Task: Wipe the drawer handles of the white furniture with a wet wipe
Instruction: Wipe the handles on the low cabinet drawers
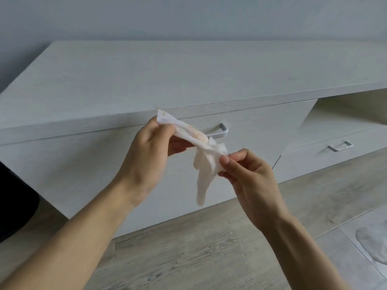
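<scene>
The white furniture (146, 76), a long low unit with a pale wood-grain top, fills the upper and middle of the frame, its back against a grey wall (188, 15). Below it, across the bottom of the frame, runs a light wood-look floor (188, 258), with a pale grey patch (372, 243) at the lower right edge and a dark shape (12, 201) at the left edge that cannot be identified. A wide drawer front (83, 168) spans the centre-left, and a smaller drawer (314, 162) sits lower at the right. Two bare forearms rise from the bottom corners. The left hand (144, 155), at centre, has its fingers curled round the upper end of the wet wipe (205, 162); the right hand (249, 176), just right of centre, pinches the wipe's bunched middle between thumb and fingers. The wipe stretches between them in the air in front of the wide drawer, one end dangling downward, touching no furniture. Behind it shows a metal drawer handle (222, 130), partly hidden; a second handle (340, 146) sits at the right.
</scene>
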{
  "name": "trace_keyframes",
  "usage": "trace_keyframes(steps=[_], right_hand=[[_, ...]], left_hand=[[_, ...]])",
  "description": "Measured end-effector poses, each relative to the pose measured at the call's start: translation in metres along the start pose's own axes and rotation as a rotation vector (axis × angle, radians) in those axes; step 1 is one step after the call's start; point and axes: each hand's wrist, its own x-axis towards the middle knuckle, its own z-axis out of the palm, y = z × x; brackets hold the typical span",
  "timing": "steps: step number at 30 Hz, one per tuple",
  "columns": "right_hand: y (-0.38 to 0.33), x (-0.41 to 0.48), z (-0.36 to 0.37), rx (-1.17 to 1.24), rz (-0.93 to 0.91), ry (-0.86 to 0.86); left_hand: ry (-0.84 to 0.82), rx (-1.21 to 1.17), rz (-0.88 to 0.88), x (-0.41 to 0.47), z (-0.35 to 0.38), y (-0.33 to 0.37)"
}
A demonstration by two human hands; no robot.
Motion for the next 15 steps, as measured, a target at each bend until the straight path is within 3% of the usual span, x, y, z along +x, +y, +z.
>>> trace_keyframes(steps=[5, 11, 15], right_hand=[[0.006, 0.001, -0.006, -0.103, 0.076, 0.058], [-0.007, 0.000, 0.006, -0.209, 0.057, -0.181], [-0.009, 0.001, 0.003, -0.150, 0.043, -0.090]], left_hand=[[0.001, -0.106, -0.089, 0.001, -0.001, 0.007], [-0.042, -0.112, -0.124, -0.002, 0.004, 0.015], [0.024, 0.080, -0.095, 0.002, 0.001, 0.010]])
